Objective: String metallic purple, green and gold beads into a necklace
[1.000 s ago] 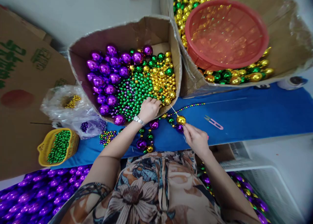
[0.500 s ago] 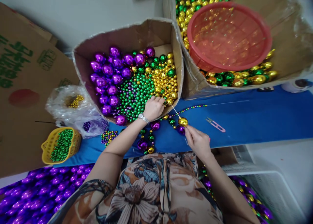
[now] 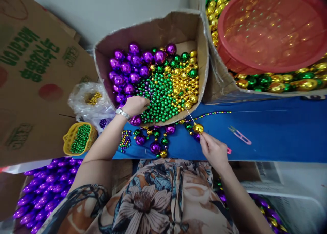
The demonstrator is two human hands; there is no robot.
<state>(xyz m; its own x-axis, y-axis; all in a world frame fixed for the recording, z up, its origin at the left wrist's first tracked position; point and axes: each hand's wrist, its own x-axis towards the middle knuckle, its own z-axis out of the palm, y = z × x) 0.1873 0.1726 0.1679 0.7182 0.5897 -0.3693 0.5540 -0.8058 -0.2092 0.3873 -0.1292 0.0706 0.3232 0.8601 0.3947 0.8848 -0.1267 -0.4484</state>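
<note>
"What's nearest us on the desk (image 3: 270,146)?"

"A strand of purple, green and gold balls (image 3: 155,147), looped by the near edge; to its right, the right hand (image 3: 214,151), its grip pinched narrow on a gold ball (image 3: 198,128); a thin pale rod (image 3: 191,116) slants out of that ball toward the cardboard box (image 3: 204,57)."

"And toward the ends?"

"A yellow basket (image 3: 66,142) of green beads by the near left corner; pink-handled snips (image 3: 242,137) lying well right of the gold ball."

"The left hand (image 3: 136,106)?"

"In over the box's near left corner, just beside the green beads (image 3: 160,91); its fingers are bunched, and I can't tell whether that grip holds anything."

"Farther back?"

"Purple balls (image 3: 125,67) along the box's left wall, gold beads (image 3: 182,80) by its right; past that, a red basket (image 3: 221,36) resting on gold and green balls in a second box (image 3: 219,82)."
</note>
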